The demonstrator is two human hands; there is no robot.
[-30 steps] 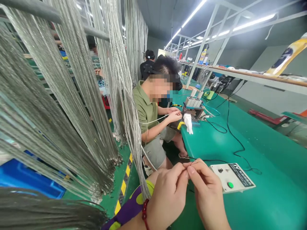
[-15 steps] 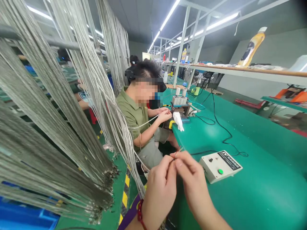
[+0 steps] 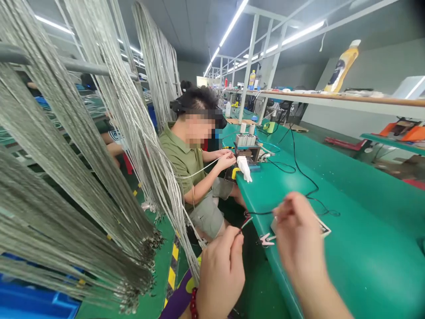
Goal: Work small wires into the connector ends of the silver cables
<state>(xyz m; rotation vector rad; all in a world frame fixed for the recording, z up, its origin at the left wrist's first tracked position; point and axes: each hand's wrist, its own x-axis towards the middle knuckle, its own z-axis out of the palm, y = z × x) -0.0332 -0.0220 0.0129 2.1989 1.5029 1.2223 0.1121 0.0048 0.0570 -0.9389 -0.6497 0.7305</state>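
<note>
My left hand (image 3: 222, 266), with a red bead bracelet at the wrist, is closed in a pinch. Out of its fingertips sticks the short end of a thin wire (image 3: 246, 223), dark at the grip and pale toward the tip. My right hand (image 3: 296, 235) is apart from it, over the table's near edge, blurred by motion with its fingers curled; whether it holds anything is hidden. Behind that hand is a light-coloured control box (image 3: 324, 228), mostly covered. A small pink clip (image 3: 267, 239) sits at the edge between my hands.
Bundles of braided grey cables (image 3: 133, 146) hang from a rail at left. Ahead, a seated co-worker (image 3: 186, 164) holds a cable by a small press (image 3: 246, 148) with a white glove (image 3: 244, 168) in front. The green table (image 3: 358, 248) extends right, under a shelf (image 3: 372, 98) with bottles.
My right hand has left my left hand and moved right, over the control box. The left still pinches the wire, whose end now shows. The pink clip has come into sight.
</note>
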